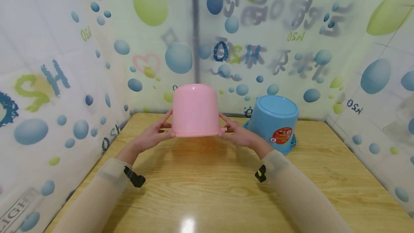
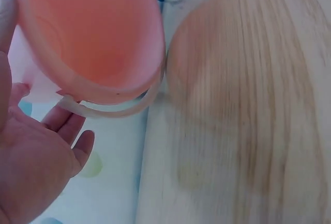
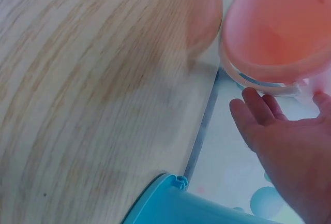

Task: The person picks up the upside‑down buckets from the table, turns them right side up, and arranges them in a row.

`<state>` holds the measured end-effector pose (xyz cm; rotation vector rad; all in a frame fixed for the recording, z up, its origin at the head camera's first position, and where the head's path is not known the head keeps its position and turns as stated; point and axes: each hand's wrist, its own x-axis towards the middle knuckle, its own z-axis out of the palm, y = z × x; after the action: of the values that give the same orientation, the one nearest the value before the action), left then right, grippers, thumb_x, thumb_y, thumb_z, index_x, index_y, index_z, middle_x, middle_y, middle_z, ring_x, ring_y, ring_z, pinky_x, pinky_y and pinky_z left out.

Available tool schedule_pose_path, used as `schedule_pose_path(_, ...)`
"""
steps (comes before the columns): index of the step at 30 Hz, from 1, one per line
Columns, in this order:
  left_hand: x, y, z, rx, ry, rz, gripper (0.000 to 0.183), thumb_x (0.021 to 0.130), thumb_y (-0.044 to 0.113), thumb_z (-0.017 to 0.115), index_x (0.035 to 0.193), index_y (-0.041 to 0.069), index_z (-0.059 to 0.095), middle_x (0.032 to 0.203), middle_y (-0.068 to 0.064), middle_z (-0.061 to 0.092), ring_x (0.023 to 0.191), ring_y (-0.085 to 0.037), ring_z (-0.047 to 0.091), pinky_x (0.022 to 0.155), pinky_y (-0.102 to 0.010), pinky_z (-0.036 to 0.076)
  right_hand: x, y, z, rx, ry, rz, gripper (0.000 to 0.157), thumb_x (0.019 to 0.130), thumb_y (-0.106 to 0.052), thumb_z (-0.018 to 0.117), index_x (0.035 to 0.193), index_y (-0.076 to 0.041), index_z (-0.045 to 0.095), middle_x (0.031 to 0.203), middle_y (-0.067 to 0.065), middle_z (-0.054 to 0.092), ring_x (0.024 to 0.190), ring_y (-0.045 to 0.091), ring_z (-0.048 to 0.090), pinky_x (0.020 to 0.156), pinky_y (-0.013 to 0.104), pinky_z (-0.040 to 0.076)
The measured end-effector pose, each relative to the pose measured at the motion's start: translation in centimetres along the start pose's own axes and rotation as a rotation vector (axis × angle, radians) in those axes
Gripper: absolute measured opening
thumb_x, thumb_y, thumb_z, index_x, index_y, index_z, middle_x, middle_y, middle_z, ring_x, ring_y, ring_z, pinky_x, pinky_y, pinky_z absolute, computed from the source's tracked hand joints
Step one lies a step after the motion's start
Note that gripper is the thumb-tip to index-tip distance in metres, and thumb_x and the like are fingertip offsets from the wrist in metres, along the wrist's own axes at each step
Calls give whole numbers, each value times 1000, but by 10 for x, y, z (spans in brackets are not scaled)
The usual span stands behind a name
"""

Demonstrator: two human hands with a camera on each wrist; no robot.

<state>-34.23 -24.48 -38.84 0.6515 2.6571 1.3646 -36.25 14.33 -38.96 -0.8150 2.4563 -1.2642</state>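
A pink plastic bucket (image 1: pixel 195 110) is held upside down above the wooden table, between both hands. On its left side, my left hand (image 1: pixel 150 136) grips near the rim, thumb low and fingers spread along the wall. The right hand (image 1: pixel 240 135) holds the opposite side by the rim and handle joint. From below, the left wrist view looks into the open mouth, with the thin pale handle (image 2: pixel 120 113) hanging along the rim. In the right wrist view the right hand's fingers lie by that handle.
A blue bucket (image 1: pixel 275 118) with a red label stands upside down on the wooden table (image 1: pixel 200 190), just right of the right hand. A curtain (image 1: pixel 152 49) printed with bubbles and letters encloses the table's back and sides. Black straps are on both wrists.
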Motion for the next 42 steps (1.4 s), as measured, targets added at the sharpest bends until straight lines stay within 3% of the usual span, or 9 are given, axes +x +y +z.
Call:
schedule_pose_path(5, 1, 6, 1, -84, 9, 55, 81, 101, 40, 63, 159, 52, 7, 151, -13, 45, 138, -35, 46, 111, -60, 42, -2, -3, 1, 71, 1, -18, 73, 103, -52, 52, 159, -53, 6, 150, 9, 41, 135, 34, 51, 109, 55, 45)
schedule_pose_path(10, 3, 13, -1, -140, 26, 93, 76, 104, 37, 58, 159, 53, 8, 166, -2, 23, 142, -37, 43, 111, -64, 40, -4, -8, 3, 151, 11, -48, 67, 105, -50, 48, 158, -55, 7, 170, -2, 16, 151, 36, 33, 118, 62, 33)
schedule_pose_path(15, 2, 19, -1, -100, 52, 80, 72, 103, 42, 58, 156, 58, 12, 168, 10, 20, 140, -35, 46, 110, -64, 41, -6, -10, 7, 153, 41, -69, 66, 106, -48, 47, 159, -52, 7, 170, -4, 19, 156, 31, 20, 120, 63, 28)
schedule_pose_path(21, 0, 25, -1, -74, 89, 60, 67, 105, 46, 53, 159, 51, 15, 167, 4, 25, 136, -34, 49, 112, -62, 40, -8, -15, 9, 163, 80, -47, 68, 104, -56, 46, 161, -45, 11, 170, -10, 17, 158, 25, 18, 123, 60, 25)
schedule_pose_path(29, -1, 28, -4, -102, 89, 99, 62, 108, 43, 47, 163, 37, 19, 169, -1, 25, 155, -32, 24, 121, -63, 26, -10, -26, 7, 255, 130, -18, 64, 105, -59, 41, 162, -37, 23, 168, 0, 27, 149, 31, 38, 116, 56, 39)
schedule_pose_path(37, -1, 30, -4, -158, 80, 106, 61, 107, 41, 51, 161, 40, 24, 159, -15, 42, 136, -39, 50, 111, -52, 43, -9, -31, 8, 377, 81, -38, 64, 105, -61, 34, 162, -33, 26, 161, 16, 39, 137, 38, 53, 101, 42, 56)
schedule_pose_path(42, -2, 33, -5, -179, 91, 98, 65, 105, 36, 56, 162, 37, 24, 156, -13, 46, 125, -32, 61, 101, -36, 53, -9, -30, 8, 379, 104, -6, 66, 103, -67, 33, 160, -35, 30, 162, 6, 38, 135, 32, 57, 98, 40, 57)
